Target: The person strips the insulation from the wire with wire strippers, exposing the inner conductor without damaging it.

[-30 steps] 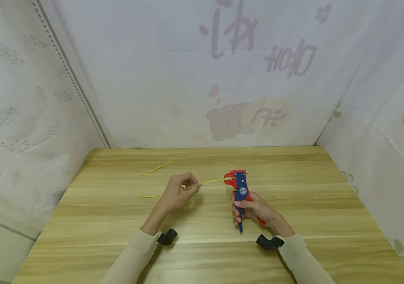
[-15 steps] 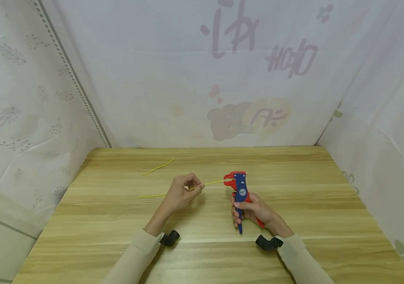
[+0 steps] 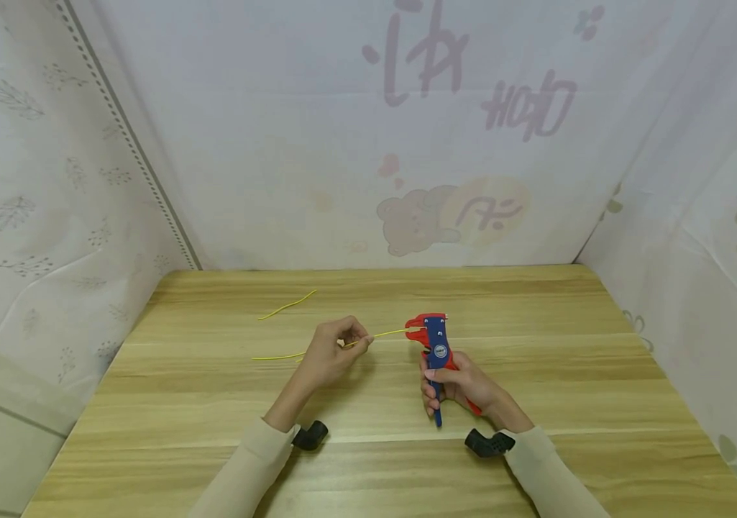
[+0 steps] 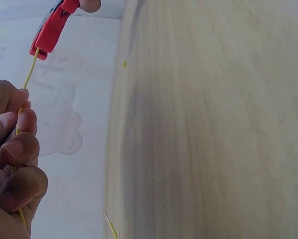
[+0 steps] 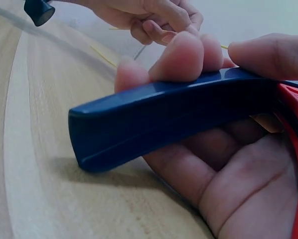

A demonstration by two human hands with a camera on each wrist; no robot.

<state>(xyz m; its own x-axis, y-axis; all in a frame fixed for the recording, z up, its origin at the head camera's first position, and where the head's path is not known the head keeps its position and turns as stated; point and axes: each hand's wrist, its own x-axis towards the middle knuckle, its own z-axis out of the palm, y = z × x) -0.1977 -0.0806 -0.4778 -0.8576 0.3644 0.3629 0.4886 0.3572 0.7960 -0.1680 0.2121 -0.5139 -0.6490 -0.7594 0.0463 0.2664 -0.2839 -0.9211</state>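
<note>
Between thumb and fingertips my left hand (image 3: pixel 336 351) pinches a yellow wire (image 3: pixel 389 333); its far end lies in the mouth of the red jaws of a red and blue wire stripper (image 3: pixel 436 332). In the left wrist view the wire (image 4: pixel 31 69) runs from the fingers of the left hand (image 4: pixel 14 149) up to the red jaws. My right hand (image 3: pixel 465 385) is wrapped round the tool's handles. In the right wrist view the blue handle (image 5: pixel 139 107) crosses the fingers and palm of the right hand (image 5: pixel 228 174).
A short yellow wire (image 3: pixel 287 305) lies on the wooden table (image 3: pixel 569 360) at the back left. Another yellow wire (image 3: pixel 274 357) lies left of the left hand. A small yellow piece (image 4: pixel 124 63) shows on the table in the left wrist view. Patterned cloths hang behind and at both sides.
My left hand has moved slightly right, bringing the wire's end from just short of the red jaws into their mouth. The right hand and the tool have barely moved.
</note>
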